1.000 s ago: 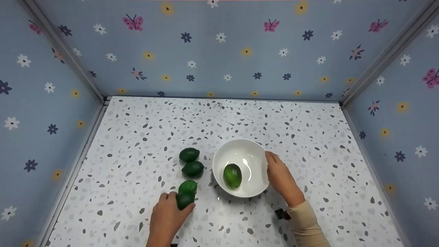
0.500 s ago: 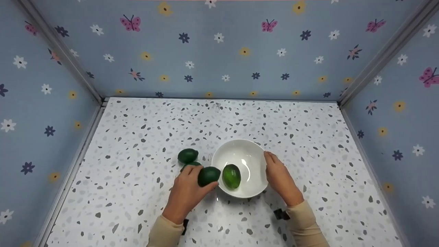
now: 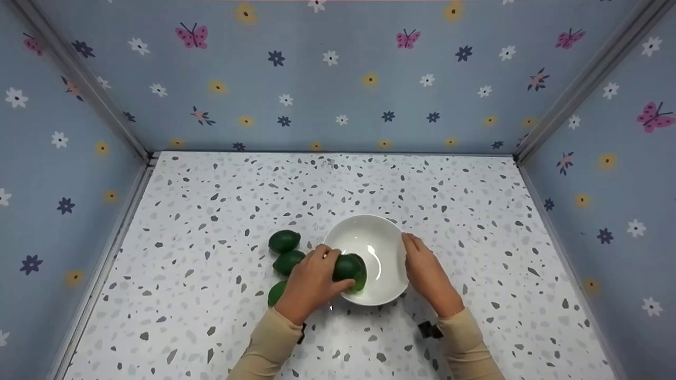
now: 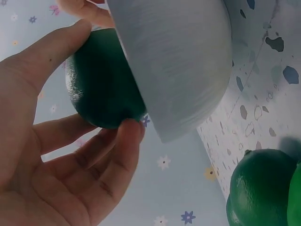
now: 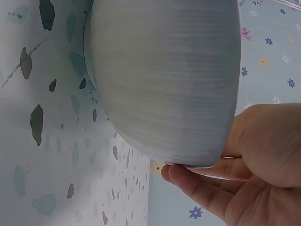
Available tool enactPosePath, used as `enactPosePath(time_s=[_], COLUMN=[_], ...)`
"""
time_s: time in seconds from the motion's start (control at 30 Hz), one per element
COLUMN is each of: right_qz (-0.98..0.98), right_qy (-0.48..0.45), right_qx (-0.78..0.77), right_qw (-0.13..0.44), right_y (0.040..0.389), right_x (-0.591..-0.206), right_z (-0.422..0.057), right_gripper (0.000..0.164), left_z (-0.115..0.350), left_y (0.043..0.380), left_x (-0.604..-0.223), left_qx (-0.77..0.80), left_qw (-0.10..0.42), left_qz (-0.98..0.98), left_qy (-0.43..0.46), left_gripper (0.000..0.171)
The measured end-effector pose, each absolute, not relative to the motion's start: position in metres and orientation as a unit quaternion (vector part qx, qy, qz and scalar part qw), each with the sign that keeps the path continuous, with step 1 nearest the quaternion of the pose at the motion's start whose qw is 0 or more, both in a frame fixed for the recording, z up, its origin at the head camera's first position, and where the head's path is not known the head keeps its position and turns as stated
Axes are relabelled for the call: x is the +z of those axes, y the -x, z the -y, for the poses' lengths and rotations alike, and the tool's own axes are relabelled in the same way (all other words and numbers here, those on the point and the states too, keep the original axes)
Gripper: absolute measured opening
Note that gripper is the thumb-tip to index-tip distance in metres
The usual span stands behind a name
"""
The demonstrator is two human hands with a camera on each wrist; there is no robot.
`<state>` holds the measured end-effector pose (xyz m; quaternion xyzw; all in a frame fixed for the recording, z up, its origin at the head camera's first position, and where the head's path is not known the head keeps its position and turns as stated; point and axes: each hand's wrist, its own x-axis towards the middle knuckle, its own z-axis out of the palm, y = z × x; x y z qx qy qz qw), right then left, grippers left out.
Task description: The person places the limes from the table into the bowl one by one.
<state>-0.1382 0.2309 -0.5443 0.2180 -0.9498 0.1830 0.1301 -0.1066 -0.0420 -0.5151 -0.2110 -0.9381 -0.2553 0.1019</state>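
My left hand (image 3: 312,282) grips a dark green lime (image 3: 346,267) between thumb and fingers, over the left rim of the white bowl (image 3: 383,232). In the left wrist view, the held lime (image 4: 106,80) lies partly behind the bowl's wall (image 4: 183,61). Inside the bowl a second lime (image 3: 359,282), lighter green, is partly covered by the held one. My right hand (image 3: 430,272) holds the bowl at its right side. The right wrist view has fingers (image 5: 202,190) against the outer wall (image 5: 164,84), part of the hand hidden behind the rim.
Left of the bowl on the speckled white table (image 3: 211,264) lie a lime (image 3: 284,241) at the back, another lime (image 3: 288,262) just in front, and a brighter lime (image 3: 276,293) partly hidden by my left hand. Flower-patterned panels (image 3: 338,84) enclose the back and sides.
My left hand has picked up a lime from the front of the row and carried it right and up to the bowl. My right hand has stayed at the bowl.
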Motion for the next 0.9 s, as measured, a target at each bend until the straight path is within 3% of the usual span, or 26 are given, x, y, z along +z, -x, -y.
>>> enactPosePath(time_s=[0.43, 0.9], right_qz=[0.948, 0.942], right_qy=[-0.224, -0.233], right_qx=[0.181, 0.183], right_qw=[0.135, 0.159], right_y=[0.138, 0.138], right_x=[-0.544, -0.547], right_z=[-0.231, -0.232], right_gripper=[0.05, 0.047], left_z=[0.044, 0.063], left_y=[0.107, 0.102], left_x=[-0.521, -0.518], left_qx=[-0.237, -0.238], left_qw=[0.094, 0.136], left_qz=[0.941, 0.945], left_qy=[0.221, 0.178], left_gripper=[0.065, 0.069])
